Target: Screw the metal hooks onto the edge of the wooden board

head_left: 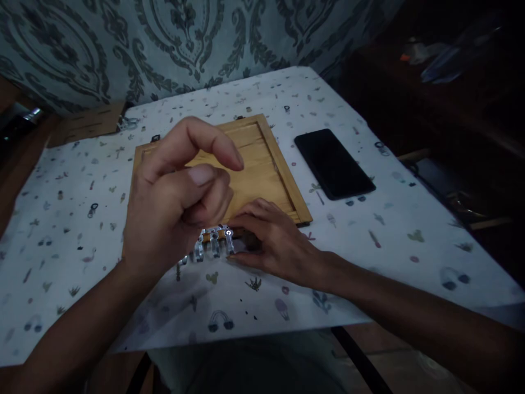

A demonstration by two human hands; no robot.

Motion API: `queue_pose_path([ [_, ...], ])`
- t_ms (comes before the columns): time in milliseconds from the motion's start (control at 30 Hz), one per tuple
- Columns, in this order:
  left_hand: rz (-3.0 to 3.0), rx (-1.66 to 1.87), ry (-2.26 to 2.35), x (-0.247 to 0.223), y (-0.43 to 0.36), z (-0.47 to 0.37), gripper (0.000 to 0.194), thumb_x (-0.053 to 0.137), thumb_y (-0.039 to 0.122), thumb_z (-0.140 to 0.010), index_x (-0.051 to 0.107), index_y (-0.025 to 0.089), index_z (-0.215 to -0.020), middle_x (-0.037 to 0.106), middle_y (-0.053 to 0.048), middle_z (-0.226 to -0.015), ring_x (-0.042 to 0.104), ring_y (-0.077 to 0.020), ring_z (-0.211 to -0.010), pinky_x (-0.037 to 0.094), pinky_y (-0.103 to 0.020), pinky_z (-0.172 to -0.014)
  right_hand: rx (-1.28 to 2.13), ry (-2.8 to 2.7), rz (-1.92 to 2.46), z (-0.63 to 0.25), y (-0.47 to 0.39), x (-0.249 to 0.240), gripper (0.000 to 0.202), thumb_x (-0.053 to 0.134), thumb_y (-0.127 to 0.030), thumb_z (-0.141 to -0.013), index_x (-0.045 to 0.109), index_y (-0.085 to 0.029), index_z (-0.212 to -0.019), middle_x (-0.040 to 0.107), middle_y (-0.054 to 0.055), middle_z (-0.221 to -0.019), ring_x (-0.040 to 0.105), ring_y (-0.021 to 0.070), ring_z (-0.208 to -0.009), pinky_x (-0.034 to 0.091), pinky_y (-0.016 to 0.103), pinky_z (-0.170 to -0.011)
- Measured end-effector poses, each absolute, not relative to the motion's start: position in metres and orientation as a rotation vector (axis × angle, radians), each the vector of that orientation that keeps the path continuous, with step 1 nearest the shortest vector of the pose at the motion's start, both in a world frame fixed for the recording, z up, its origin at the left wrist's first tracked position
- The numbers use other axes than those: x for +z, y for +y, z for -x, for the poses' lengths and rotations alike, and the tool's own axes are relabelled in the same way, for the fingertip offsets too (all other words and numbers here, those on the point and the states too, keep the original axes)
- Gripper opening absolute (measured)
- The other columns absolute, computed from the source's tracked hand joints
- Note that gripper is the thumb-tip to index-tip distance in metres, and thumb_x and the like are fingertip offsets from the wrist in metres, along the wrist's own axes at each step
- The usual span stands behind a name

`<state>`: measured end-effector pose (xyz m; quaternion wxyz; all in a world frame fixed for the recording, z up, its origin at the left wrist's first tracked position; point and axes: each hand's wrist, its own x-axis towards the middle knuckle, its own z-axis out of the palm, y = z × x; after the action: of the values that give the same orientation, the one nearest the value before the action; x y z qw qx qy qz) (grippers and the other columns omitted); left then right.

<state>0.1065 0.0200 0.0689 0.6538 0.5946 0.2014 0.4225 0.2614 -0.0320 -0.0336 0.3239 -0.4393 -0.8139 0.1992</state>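
Cardboard (84, 128) lies far L on the patterned tablecloth (164, 306), against the wall side. Next, L hand (180, 191), raised over L part of wooden panel (260, 164): index hooked, its tip apart from thumb; thumb lies on the other curled fingers, can't tell if anything's held btwn them. Below it, row of shiny clips (214, 244) along panel's near edge, L end hidden by the wrist. Panel lies flat mid-table, recessed w/ raised border. R hand (279, 241) at row's R end: thumb & index tips spread, by endmost clip; can't tell if clamped. Further R, dark phone (334, 164), flat, well apart from hands.
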Motion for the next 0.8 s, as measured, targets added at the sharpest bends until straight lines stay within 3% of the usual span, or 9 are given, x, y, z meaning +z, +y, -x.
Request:
queue_pose_path([
  [467,-1.285,1.053,0.474,0.052,0.010,-0.115,0.018,0.051,0.013,-0.088,0.064,0.019,-0.077,0.027,0.008,-0.045,0.019,-0.0072,-0.037,0.018,-0.023,-0.039,0.603,-2.133,1.169,-0.261,-0.032,-0.033,0.036,0.074,-0.040,-0.083,0.068,-0.016,-0.109,0.067,0.010,-0.103,0.056,0.0262,-0.097,0.046,0.043,-0.086],
  [800,-1.339,1.040,0.373,0.044,0.013,-0.113,0.018,0.050,0.011,-0.088,0.068,0.015,-0.085,0.032,0.007,-0.047,0.025,-0.0061,-0.038,0.024,-0.020,-0.040,0.600,-2.154,1.177,-0.261,-0.032,-0.033,0.035,0.074,-0.040,-0.084,0.068,-0.014,-0.105,0.065,0.010,-0.098,0.054,0.0254,-0.093,0.044,0.042,-0.084],
])
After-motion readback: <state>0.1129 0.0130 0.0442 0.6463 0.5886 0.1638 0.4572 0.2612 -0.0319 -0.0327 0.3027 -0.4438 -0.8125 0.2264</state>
